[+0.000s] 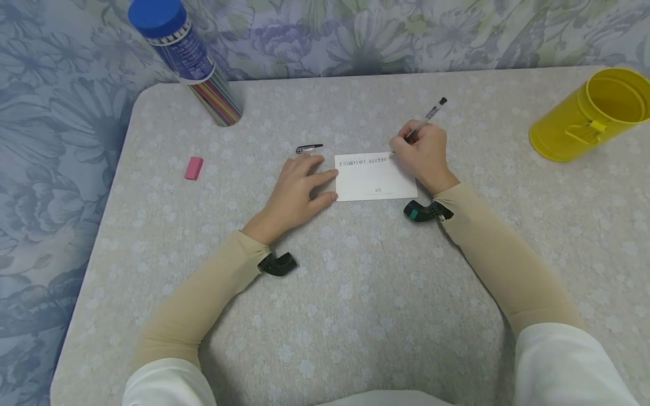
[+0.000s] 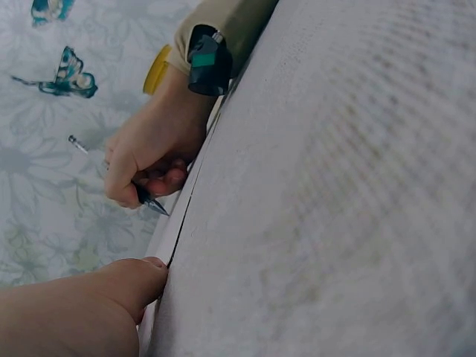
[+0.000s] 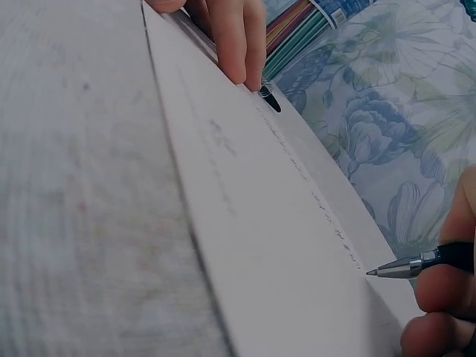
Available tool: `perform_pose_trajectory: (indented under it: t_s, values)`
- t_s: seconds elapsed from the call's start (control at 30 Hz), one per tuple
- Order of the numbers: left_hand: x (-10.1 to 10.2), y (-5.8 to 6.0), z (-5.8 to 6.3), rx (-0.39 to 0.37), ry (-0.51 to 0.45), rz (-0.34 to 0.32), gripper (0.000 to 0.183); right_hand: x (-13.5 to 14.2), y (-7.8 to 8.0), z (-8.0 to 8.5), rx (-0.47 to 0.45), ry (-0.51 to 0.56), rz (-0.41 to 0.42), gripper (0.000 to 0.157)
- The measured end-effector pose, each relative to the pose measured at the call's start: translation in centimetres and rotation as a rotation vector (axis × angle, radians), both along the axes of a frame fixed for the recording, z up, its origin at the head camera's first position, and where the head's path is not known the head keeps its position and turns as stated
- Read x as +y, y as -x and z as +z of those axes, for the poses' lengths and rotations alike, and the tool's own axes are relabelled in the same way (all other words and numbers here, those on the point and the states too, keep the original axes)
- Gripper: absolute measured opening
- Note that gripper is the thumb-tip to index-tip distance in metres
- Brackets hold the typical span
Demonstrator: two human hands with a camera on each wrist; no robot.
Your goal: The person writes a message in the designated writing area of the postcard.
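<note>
A white card (image 1: pixel 376 179) lies on the table, a line of handwriting along its top edge and a small mark near the bottom. My right hand (image 1: pixel 424 152) pinches a clear-barrelled pen (image 1: pixel 431 113), its metal tip (image 3: pixel 390 268) right at the end of the written line. At the card's left edge rests my left hand (image 1: pixel 299 192), fingers spread, with thumb and forefinger at the paper's border. In the left wrist view the left thumb (image 2: pixel 141 282) presses beside the card's edge. Just beyond the left fingertips sits the black pen cap (image 1: pixel 308 148).
A pink eraser (image 1: pixel 193 168) lies at the left. Behind it stands a blue-lidded tube of colored pencils (image 1: pixel 203 79). A yellow metal can (image 1: pixel 569 127) stands at the right. Floral wallpaper (image 1: pixel 365 39) borders the table's back edge.
</note>
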State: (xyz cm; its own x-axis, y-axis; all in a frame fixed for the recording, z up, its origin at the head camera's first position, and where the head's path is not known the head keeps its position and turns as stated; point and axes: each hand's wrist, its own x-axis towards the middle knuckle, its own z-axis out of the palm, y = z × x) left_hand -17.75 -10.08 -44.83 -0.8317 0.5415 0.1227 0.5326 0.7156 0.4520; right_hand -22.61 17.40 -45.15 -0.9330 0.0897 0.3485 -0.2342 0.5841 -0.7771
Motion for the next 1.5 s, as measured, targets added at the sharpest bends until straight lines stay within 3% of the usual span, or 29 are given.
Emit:
perform_pose_trajectory:
  t_s: [0.7,0.93,1.5]
  values:
    - [0.06,0.04,-0.14,0.009,-0.005,0.004,0.047,0.09,0.04,0.00,-0.032,-0.011,0.000,0.018]
    - [0.08,0.01,-0.06,0.002,-0.003,0.004,0.048,0.18,0.06,0.02,-0.016,-0.037,0.034,0.019]
    - [0.11,-0.02,-0.01,0.010,0.002,0.002,0.047,0.15,0.10,-0.12,0.017,-0.010,0.012,0.018]
